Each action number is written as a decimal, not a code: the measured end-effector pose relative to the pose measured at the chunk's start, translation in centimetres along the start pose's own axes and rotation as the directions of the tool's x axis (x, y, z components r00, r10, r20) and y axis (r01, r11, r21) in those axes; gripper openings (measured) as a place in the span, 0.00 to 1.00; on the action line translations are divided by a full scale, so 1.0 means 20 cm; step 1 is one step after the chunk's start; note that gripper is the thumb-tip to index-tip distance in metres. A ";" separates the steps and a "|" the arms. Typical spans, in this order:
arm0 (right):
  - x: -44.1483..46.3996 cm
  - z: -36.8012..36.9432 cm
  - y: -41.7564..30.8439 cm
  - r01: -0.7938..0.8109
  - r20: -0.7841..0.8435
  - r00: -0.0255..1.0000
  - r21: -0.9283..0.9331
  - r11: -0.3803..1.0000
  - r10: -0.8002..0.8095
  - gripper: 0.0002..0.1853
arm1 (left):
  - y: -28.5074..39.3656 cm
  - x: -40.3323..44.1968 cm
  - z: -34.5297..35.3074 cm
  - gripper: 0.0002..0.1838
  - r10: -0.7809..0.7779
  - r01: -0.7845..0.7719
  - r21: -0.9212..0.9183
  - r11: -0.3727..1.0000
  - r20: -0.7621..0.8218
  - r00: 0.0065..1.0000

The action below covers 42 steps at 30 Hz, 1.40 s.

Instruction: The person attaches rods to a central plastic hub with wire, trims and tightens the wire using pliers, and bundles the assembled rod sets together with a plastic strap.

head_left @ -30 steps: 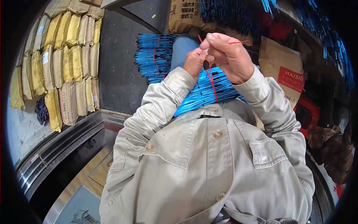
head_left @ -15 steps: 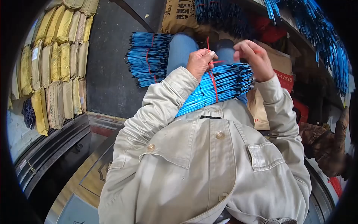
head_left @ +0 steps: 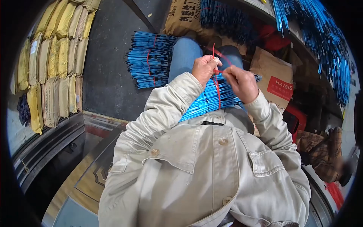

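A bundle of thin blue rods with black ends [head_left: 206, 101] lies across the lap, with a red tie [head_left: 218, 92] round it. Above the bundle, my left hand [head_left: 204, 69] is closed in a pinch on the red tie, one end of which sticks up past the thumb. Just to the right, my right hand [head_left: 241, 81] has its fingers curled round the other end of the red tie, which is blurred where it loops up between the hands. The right hand hides part of the bundle's right end.
More tied blue bundles [head_left: 148, 60] lie left of the knees. Wrapped packages [head_left: 56, 60] are stacked at the far left. A brown sack with a red label [head_left: 264, 68] stands at the right. Blue rods [head_left: 321, 41] hang over a shelf at the upper right.
My right hand first moved right and away from the left, then came back beside it, with the red tie in its fingers. The left hand still pinches the tie.
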State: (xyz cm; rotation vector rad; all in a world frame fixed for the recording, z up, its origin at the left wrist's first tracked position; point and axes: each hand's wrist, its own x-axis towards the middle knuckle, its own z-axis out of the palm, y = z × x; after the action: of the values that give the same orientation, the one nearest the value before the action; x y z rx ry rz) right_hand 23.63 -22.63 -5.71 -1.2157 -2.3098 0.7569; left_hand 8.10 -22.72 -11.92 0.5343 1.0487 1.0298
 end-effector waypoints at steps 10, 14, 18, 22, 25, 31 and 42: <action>0.03 0.05 -0.14 -0.125 0.311 0.927 -0.276 0.953 0.211 0.10 | 0.02 -0.02 0.00 0.10 0.025 -0.028 -0.135 0.990 -0.018 1.000; 0.08 0.06 -0.12 -0.045 0.219 0.965 -0.393 0.918 0.141 0.10 | 0.01 -0.02 0.00 0.10 0.050 -0.049 -0.196 0.979 0.002 0.999; 0.08 0.11 -0.13 -0.095 0.031 0.992 -0.469 0.878 0.124 0.10 | 0.02 -0.02 0.00 0.10 0.063 -0.055 -0.228 0.972 0.025 0.998; 0.04 0.14 -0.12 -0.144 -0.060 0.990 -0.387 0.911 0.132 0.09 | 0.02 -0.02 0.00 0.10 0.055 -0.045 -0.249 0.968 0.034 0.998; 0.03 0.12 -0.08 -0.157 -0.031 0.988 -0.222 0.962 0.153 0.08 | 0.02 -0.02 -0.01 0.09 0.043 -0.033 -0.250 0.968 0.036 0.998; 0.08 -0.03 -0.04 -0.542 0.446 0.835 0.561 0.626 0.323 0.09 | 0.02 -0.01 -0.02 0.10 0.020 -0.004 -0.255 0.967 0.061 0.998; 0.07 -0.09 -0.14 -0.250 0.270 0.962 0.814 0.524 0.039 0.12 | 0.05 0.01 -0.01 0.11 -0.022 0.034 -0.225 0.974 0.055 0.998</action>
State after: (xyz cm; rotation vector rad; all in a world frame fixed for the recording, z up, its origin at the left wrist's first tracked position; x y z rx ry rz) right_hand 22.23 -22.29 -2.29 -0.8512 -1.5433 1.8798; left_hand 7.46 -22.16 -11.35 0.3580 0.8771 1.0880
